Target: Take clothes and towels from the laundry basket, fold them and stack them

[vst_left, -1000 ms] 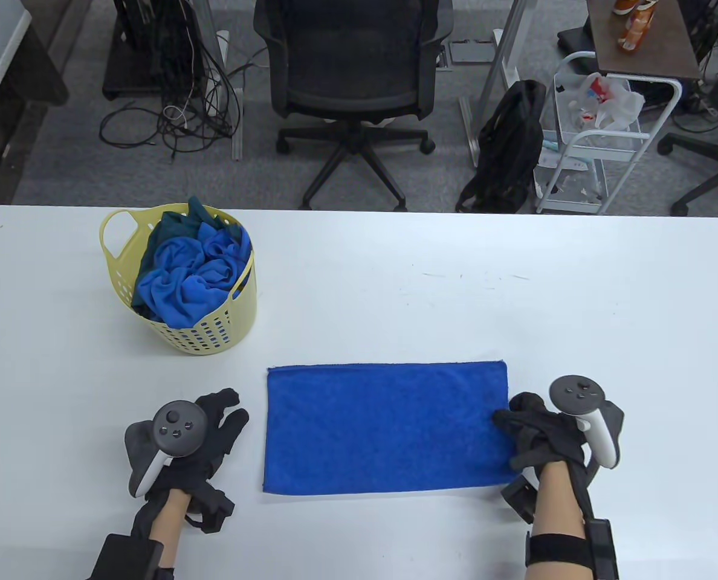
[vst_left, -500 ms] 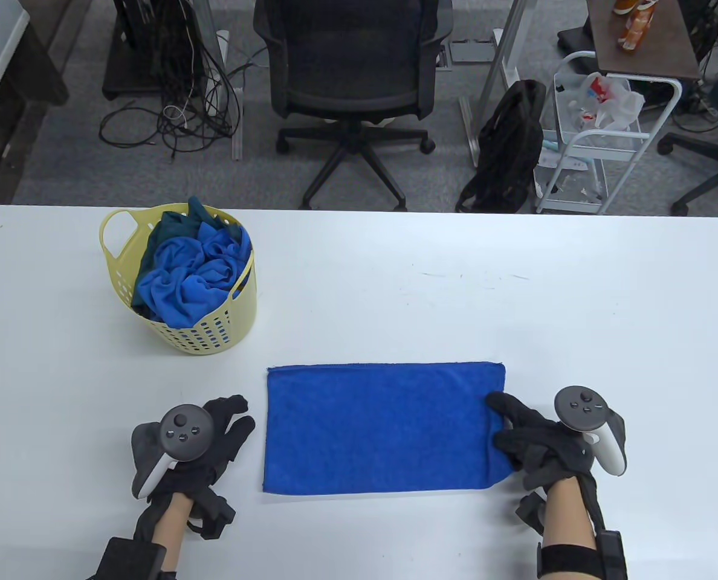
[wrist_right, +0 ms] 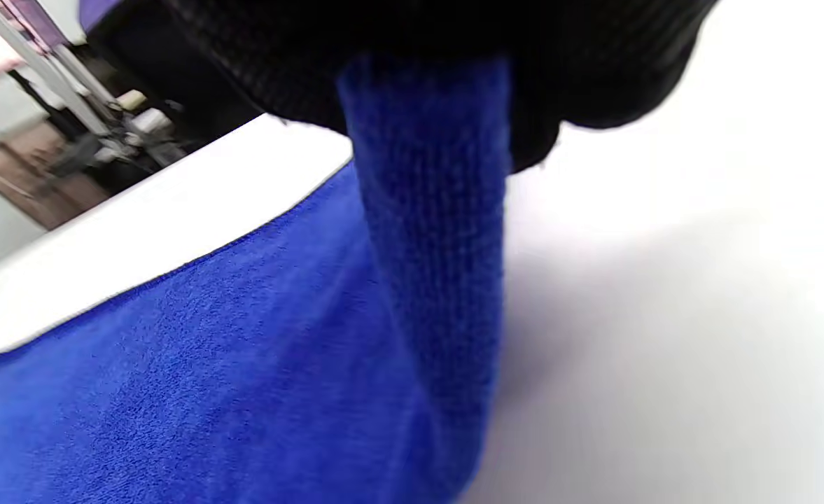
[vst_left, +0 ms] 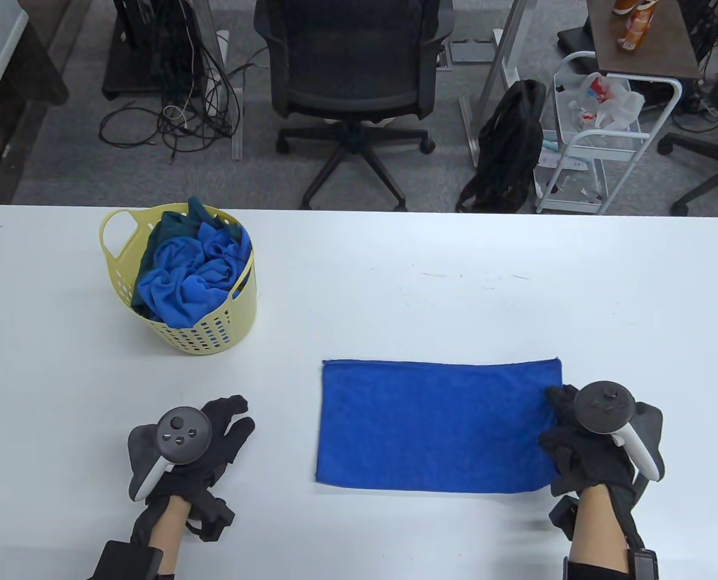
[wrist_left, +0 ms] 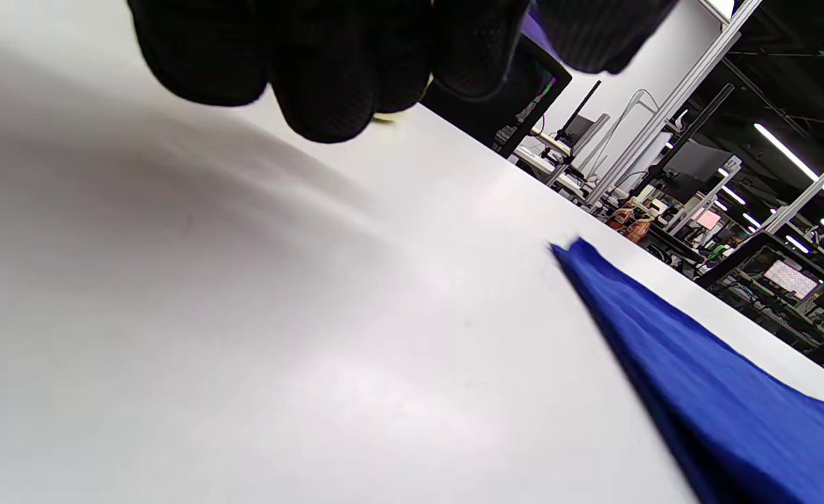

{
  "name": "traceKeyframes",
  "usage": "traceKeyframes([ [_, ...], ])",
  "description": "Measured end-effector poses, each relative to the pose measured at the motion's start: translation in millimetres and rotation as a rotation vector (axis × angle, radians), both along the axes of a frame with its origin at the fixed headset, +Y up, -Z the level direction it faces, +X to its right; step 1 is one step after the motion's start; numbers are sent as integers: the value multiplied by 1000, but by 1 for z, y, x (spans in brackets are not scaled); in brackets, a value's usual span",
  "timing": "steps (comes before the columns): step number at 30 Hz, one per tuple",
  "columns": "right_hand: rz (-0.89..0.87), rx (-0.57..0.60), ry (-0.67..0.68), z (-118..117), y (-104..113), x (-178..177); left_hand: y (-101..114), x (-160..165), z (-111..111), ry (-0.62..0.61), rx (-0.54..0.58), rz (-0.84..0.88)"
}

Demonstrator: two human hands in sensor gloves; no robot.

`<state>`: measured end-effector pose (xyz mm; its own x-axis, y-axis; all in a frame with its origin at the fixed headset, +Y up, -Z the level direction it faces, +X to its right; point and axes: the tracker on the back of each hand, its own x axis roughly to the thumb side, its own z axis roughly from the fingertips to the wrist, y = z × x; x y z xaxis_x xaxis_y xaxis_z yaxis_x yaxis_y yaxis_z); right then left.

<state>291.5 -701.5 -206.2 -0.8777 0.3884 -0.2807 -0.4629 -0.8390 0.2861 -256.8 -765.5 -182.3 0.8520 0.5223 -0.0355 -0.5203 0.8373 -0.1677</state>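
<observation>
A blue towel (vst_left: 434, 426), folded to a long rectangle, lies flat on the white table (vst_left: 395, 302) near the front edge. My right hand (vst_left: 567, 438) grips its right end; in the right wrist view the towel's edge (wrist_right: 429, 280) rises up into my closed fingers. My left hand (vst_left: 229, 423) rests on the table, fingers spread, well to the left of the towel and not touching it. In the left wrist view the towel's near corner (wrist_left: 699, 371) lies ahead at the right. A yellow laundry basket (vst_left: 214, 332) holds crumpled blue and teal cloths (vst_left: 184, 272) at the table's left.
An office chair (vst_left: 353, 78) stands behind the table's far edge. A black backpack (vst_left: 507, 148) and a white wire cart (vst_left: 595, 133) are on the floor at the back right.
My right hand took hold of the towel's right end and pulled the whole towel to the right along the table. My left hand has barely moved.
</observation>
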Motion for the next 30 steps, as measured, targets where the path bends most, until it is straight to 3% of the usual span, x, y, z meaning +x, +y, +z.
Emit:
traceKeyframes([
  [3, -68, 76, 134, -2, 23, -38, 0, 0, 0, -2, -1, 9],
  [6, -125, 92, 339, -7, 28, -101, 0, 0, -1, -5, -3, 15],
  [10, -160, 7, 542, -18, 8, -188, 1, 0, 0, -9, 2, 14],
  [14, -32, -118, 603, -25, -31, -249, 0, -1, 1, -12, 1, 21],
  [18, 34, -139, 612, -25, -46, -268, 1, -1, 1, -14, -2, 22],
  [25, 10, -108, 632, -20, -33, -273, 1, -1, 1, -13, -6, 18],
  [27, -38, -138, 652, -20, -40, -276, 1, -1, 1, -15, -11, 10],
  [30, -260, -227, 699, -21, -47, -269, -1, -1, 1, -18, -28, -4],
])
